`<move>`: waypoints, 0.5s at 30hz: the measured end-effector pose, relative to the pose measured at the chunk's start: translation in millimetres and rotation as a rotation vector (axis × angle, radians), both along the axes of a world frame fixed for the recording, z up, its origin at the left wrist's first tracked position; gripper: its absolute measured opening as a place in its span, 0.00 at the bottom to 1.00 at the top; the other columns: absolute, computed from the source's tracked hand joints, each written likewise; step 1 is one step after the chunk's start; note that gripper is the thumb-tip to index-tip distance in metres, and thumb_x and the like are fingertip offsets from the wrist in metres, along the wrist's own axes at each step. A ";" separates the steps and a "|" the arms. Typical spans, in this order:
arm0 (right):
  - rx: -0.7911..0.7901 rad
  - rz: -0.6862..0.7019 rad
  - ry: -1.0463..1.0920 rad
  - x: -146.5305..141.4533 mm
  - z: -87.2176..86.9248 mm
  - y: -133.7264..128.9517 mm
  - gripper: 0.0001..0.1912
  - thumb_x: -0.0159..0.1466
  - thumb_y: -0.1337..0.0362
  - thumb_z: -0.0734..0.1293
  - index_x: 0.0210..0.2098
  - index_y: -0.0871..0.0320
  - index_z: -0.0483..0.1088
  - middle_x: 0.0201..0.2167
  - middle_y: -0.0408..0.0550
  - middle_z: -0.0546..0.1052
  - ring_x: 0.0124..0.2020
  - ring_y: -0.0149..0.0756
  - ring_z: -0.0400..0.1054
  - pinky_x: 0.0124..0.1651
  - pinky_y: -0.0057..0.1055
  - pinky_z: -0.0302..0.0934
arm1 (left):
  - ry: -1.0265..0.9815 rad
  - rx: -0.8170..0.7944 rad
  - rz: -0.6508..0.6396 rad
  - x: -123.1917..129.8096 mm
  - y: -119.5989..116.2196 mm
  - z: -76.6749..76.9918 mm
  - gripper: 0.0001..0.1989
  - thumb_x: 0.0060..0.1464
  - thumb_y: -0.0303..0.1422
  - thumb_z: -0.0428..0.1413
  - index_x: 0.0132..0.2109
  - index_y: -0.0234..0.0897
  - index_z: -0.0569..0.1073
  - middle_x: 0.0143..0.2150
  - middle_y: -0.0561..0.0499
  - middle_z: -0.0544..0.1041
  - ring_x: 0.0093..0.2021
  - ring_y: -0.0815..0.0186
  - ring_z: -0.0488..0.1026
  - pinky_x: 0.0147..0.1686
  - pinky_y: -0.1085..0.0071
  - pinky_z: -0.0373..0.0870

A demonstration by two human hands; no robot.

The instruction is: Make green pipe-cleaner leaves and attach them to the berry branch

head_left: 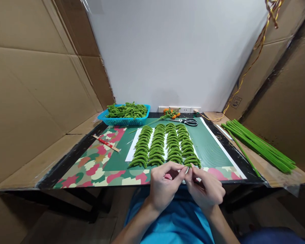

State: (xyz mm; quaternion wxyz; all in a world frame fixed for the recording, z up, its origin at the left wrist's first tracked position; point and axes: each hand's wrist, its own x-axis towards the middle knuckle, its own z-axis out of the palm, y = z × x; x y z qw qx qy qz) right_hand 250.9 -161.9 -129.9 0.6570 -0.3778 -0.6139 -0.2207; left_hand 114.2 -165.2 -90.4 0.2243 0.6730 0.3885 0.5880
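My left hand [166,183] and my right hand [205,189] meet at the table's front edge, thumbs and fingertips pinched together. Between them is a small green pipe-cleaner piece [188,165], mostly covered by the fingers. Just beyond, curved green pipe-cleaner pieces [156,149] lie in neat columns on white paper [130,156]. The nearest column ends right by my fingertips. Whether the held piece touches that column, I cannot tell.
A blue basket [123,121] heaped with green pieces stands back left. Black-handled scissors [190,122] lie near an orange-and-green pipe-cleaner flower [171,113]. Long green pipe cleaners [261,145] lie at right, a red paper-wrapped stick [106,143] at left. Cardboard walls [35,74] flank the table.
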 end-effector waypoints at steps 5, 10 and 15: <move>-0.014 0.011 0.000 0.5 2.3 -0.2 0.15 0.64 0.76 0.75 0.48 0.54 0.80 0.22 0.41 0.82 0.14 0.30 0.69 0.22 0.28 0.70 | -0.034 -0.136 -0.035 -3.1 0.1 0.4 0.07 0.59 0.33 0.68 0.43 0.38 0.79 0.30 0.53 0.82 0.22 0.72 0.75 0.20 0.80 0.69; -0.033 0.046 -0.005 0.9 3.9 -0.3 0.19 0.65 0.76 0.74 0.53 0.54 0.79 0.24 0.41 0.82 0.16 0.30 0.70 0.24 0.28 0.70 | -0.021 -0.159 -0.104 -3.6 -0.7 1.8 0.09 0.62 0.32 0.65 0.49 0.40 0.79 0.42 0.50 0.83 0.26 0.73 0.76 0.23 0.79 0.70; -0.032 0.084 -0.033 -1.1 2.8 1.4 0.18 0.66 0.76 0.73 0.54 0.55 0.78 0.24 0.41 0.82 0.17 0.31 0.72 0.23 0.28 0.70 | -0.004 -0.114 -0.150 -6.7 2.7 4.2 0.05 0.65 0.31 0.63 0.48 0.40 0.81 0.42 0.50 0.81 0.27 0.74 0.74 0.23 0.80 0.68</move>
